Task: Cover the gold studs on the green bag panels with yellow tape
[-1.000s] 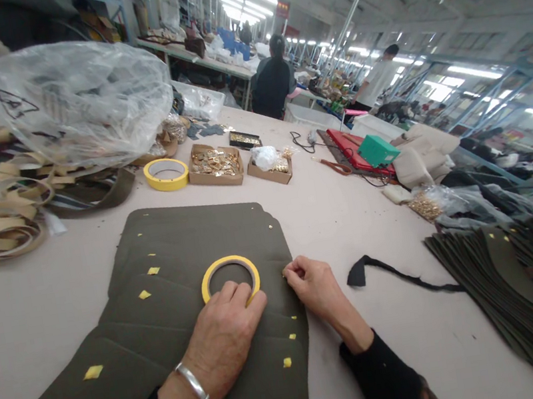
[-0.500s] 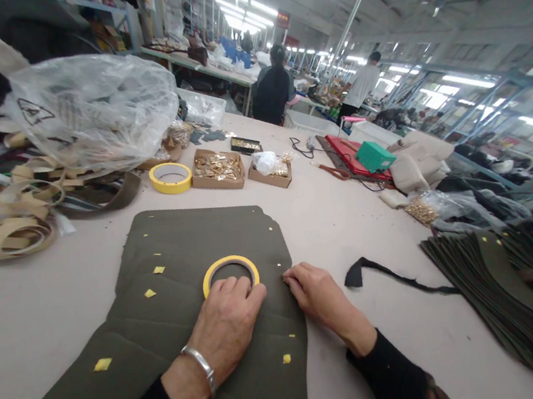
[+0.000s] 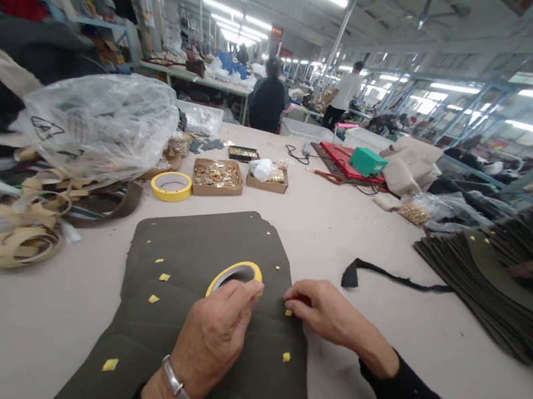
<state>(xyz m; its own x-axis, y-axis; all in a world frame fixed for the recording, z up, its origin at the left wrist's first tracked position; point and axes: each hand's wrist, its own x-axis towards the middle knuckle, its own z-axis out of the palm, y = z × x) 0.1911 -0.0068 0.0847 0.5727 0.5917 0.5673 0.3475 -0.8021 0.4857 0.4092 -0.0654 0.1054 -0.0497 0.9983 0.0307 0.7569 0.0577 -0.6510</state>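
Observation:
My left hand [image 3: 217, 332], with a silver bangle at its wrist, is closed on the near edge of a roll of yellow tape [image 3: 256, 272]. The roll tilts up off a large dark olive panel [image 3: 193, 245]. Near the panel's right edge, my right hand [image 3: 327, 311] has thumb and forefinger pinched together. A small yellow tape piece [image 3: 288, 312] shows just below those fingertips; whether they grip it is unclear. Two small metal fittings [image 3: 277, 268] sit along the same edge. Several yellow tape pieces [image 3: 110, 365] are stuck on the panel.
Behind the panel stand another yellow tape roll [image 3: 172, 187], a box of gold hardware [image 3: 216, 178] and a smaller box [image 3: 267, 178]. A black strip [image 3: 390, 274] lies at right, beside stacked olive panels [image 3: 495, 298]. Plastic wrap [image 3: 103, 127] bulges at left. Two people are farther back.
My left hand has tilted the tape roll up from the panel. My right hand has moved down along the panel's edge from near the metal fittings to a yellow tape piece.

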